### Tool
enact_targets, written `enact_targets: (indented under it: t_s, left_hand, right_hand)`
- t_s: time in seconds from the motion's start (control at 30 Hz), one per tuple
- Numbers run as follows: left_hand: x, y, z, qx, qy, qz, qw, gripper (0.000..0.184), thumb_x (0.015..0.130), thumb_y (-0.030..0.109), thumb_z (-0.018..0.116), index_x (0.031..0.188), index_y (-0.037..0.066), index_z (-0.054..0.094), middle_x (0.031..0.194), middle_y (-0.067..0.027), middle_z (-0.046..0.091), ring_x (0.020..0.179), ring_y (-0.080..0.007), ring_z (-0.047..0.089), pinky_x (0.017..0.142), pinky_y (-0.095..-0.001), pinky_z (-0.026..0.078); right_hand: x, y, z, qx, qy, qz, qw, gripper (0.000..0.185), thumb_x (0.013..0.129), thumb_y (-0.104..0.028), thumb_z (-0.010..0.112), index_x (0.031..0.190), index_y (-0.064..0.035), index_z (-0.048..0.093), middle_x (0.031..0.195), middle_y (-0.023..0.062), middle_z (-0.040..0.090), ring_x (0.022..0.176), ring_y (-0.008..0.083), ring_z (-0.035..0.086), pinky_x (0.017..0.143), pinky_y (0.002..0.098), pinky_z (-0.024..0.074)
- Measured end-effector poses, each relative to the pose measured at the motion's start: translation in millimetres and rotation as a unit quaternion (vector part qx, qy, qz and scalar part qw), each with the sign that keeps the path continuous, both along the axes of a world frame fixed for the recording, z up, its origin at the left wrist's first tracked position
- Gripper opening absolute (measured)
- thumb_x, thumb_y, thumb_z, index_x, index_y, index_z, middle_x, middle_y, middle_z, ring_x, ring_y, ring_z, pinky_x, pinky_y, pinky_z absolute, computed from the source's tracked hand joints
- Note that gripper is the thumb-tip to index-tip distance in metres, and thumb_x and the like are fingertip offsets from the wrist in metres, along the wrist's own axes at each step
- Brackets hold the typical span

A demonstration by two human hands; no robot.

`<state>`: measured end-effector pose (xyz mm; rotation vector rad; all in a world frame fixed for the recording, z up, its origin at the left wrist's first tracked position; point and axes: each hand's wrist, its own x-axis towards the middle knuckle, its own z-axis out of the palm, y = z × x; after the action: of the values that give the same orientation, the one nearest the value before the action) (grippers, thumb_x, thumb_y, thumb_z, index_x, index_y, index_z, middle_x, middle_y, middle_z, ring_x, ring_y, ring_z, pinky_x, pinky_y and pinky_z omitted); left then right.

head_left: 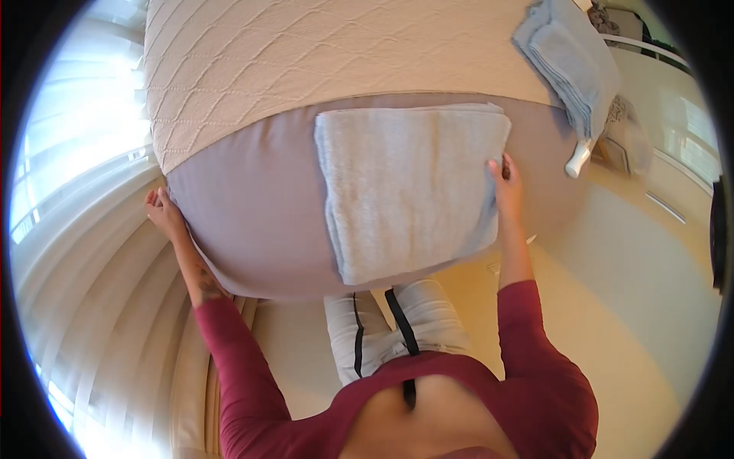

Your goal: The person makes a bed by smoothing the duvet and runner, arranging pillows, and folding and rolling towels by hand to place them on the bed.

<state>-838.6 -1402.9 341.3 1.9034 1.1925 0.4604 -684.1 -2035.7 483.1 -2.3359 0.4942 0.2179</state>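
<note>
A folded light blue-grey towel [413, 191] lies flat on the mauve sheet [237, 199] near the bed's front edge. At the towel's right edge is my right hand [506, 177], its thumb and fingers curled close to the cloth; whether they pinch it cannot be made out. My left hand [162, 210] is at the bed's left corner, well away from the towel, with its fingers curled; anything within them is hidden.
A cream quilted cover [329, 53] spreads over the far part of the bed. Folded blue cloths [569, 61] rest at the upper right, with a white object [579, 159] below them. Pale curtains [115, 283] hang along the left.
</note>
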Motion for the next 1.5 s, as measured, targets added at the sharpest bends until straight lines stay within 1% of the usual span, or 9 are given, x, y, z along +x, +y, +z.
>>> enact_targets:
  t_s: [0.17,0.5,0.77,0.97,1.07,1.17,1.3,1.47,1.5]
  left_hand:
    - [58.2,-225.0,185.2,-0.088,-0.031,-0.251,0.963,0.030,0.082,0.019,0.059,0.108,0.005,0.056,0.100,-0.0062,0.058,0.090,-0.0165,0.053,0.078,-0.0291,0.042]
    - [100.4,-315.2,198.2,-0.119,0.185,-0.222,0.950,0.052,0.068,0.019,0.070,0.111,-0.002,0.051,0.096,-0.0141,0.058,0.089,-0.0267,0.056,0.080,-0.0337,0.043]
    - [55.5,-344.3,377.3,-0.424,-0.051,-0.604,0.673,0.028,0.063,0.004,0.069,0.087,-0.001,0.056,0.090,-0.0117,0.061,0.076,-0.0156,0.058,0.067,-0.0302,0.046]
    - [32.7,-319.8,451.0,-0.220,-0.196,-0.178,0.939,0.040,0.067,0.008,0.068,0.100,-0.004,0.049,0.085,-0.0102,0.056,0.064,-0.0165,0.055,0.056,-0.0304,0.046]
    - [123.8,-295.8,517.7,-0.131,-0.294,-0.139,0.936,0.046,0.076,0.007,0.062,0.115,-0.006,0.041,0.094,-0.0118,0.053,0.080,-0.0183,0.054,0.072,-0.0310,0.046]
    - [194.5,-288.0,607.2,-0.082,-0.449,-0.235,0.858,0.042,0.082,0.011,0.057,0.117,-0.005,0.042,0.111,-0.0176,0.050,0.106,-0.0275,0.048,0.093,-0.0366,0.037]
    - [202.9,-334.7,684.1,0.074,-0.517,-0.211,0.826,0.038,0.087,0.015,0.044,0.120,-0.003,0.043,0.118,-0.0199,0.047,0.113,-0.0329,0.044,0.096,-0.0452,0.034]
    - [133.3,-305.5,614.4,-0.070,-0.511,-0.034,0.856,0.036,0.089,0.022,0.035,0.111,-0.001,0.052,0.107,-0.0195,0.054,0.098,-0.0337,0.054,0.085,-0.0445,0.043]
    - [115.9,-321.6,591.9,-0.136,-0.473,-0.312,0.813,0.042,0.086,0.036,0.040,0.098,-0.001,0.055,0.091,-0.0192,0.058,0.084,-0.0345,0.057,0.079,-0.0450,0.045]
  right_hand:
    - [31.0,10.5,5.4,0.152,-0.040,0.043,0.987,0.062,0.071,-0.026,0.071,0.122,-0.0025,0.044,0.111,0.0132,0.053,0.094,0.0194,0.053,0.080,0.0311,0.0424]
    - [80.0,55.6,73.7,-0.059,-0.212,0.436,0.873,0.073,0.058,-0.026,0.076,0.124,-0.0179,0.045,0.129,0.0054,0.040,0.117,0.0293,0.036,0.099,0.0456,0.0266]
    - [79.5,24.3,168.4,-0.015,0.077,0.750,0.657,0.041,0.058,-0.015,0.072,0.097,-0.0158,0.060,0.092,0.0047,0.061,0.096,0.0256,0.054,0.103,0.0531,0.0180]
    - [132.5,-62.5,293.9,0.120,0.017,0.575,0.809,0.027,0.061,-0.010,0.070,0.086,-0.0096,0.060,0.078,0.0021,0.059,0.077,0.0183,0.056,0.082,0.0342,0.0422]
    - [174.4,-48.4,363.9,0.041,-0.128,0.272,0.953,0.045,0.066,-0.004,0.069,0.108,-0.0015,0.054,0.099,0.0064,0.058,0.084,0.0155,0.057,0.076,0.0293,0.0444]
    - [196.4,-15.2,442.6,0.591,-0.265,0.411,0.641,0.043,0.073,-0.016,0.069,0.109,-0.0002,0.051,0.104,0.0081,0.055,0.097,0.0189,0.052,0.088,0.0327,0.0387]
    - [179.6,-11.4,504.6,0.636,-0.327,0.365,0.596,0.034,0.076,-0.013,0.064,0.106,-0.0019,0.054,0.105,0.0072,0.057,0.096,0.0168,0.053,0.089,0.0326,0.0388]
    - [132.7,-57.9,446.5,0.658,-0.203,0.492,0.532,0.033,0.082,-0.033,0.054,0.097,-0.0041,0.056,0.091,0.0107,0.060,0.088,0.0245,0.057,0.086,0.0404,0.0407]
    - [130.1,-67.7,424.3,0.662,-0.167,0.519,0.514,0.036,0.084,-0.038,0.052,0.095,-0.0046,0.056,0.087,0.0116,0.061,0.086,0.0264,0.058,0.085,0.0424,0.0412]
